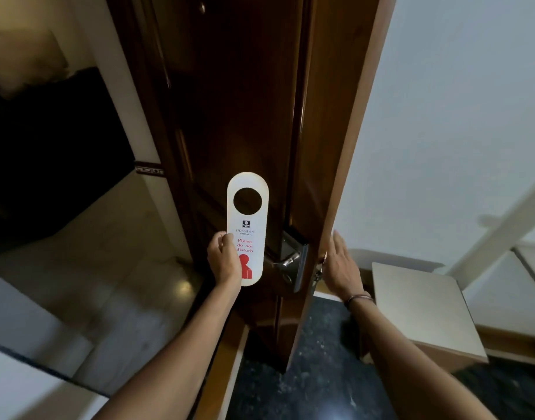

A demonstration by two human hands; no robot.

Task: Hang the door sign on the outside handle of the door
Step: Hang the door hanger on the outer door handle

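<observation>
From the head camera I looked down along both forearms at the edge of a dark wooden door (236, 116) standing ajar. My left hand (223, 262) had its fingers curled shut around the lower left edge of the door sign (248, 213), pinching it near the red "Please do not disturb" lettering. The sign stood upright in front of the door's dark face, its round hole at the top and empty. It sat just left of the metal lever handle (285, 261), whose tip pointed toward the sign's lower half; I could not tell whether the two touched. My right hand (340, 265) was spread flat, fingers straight and open, holding nothing, close against the door's lighter side face at handle height. A thin bracelet (359, 298) circled that wrist. A pale cabinet (417, 304) stood to the right on the dark speckled floor (314, 383).
</observation>
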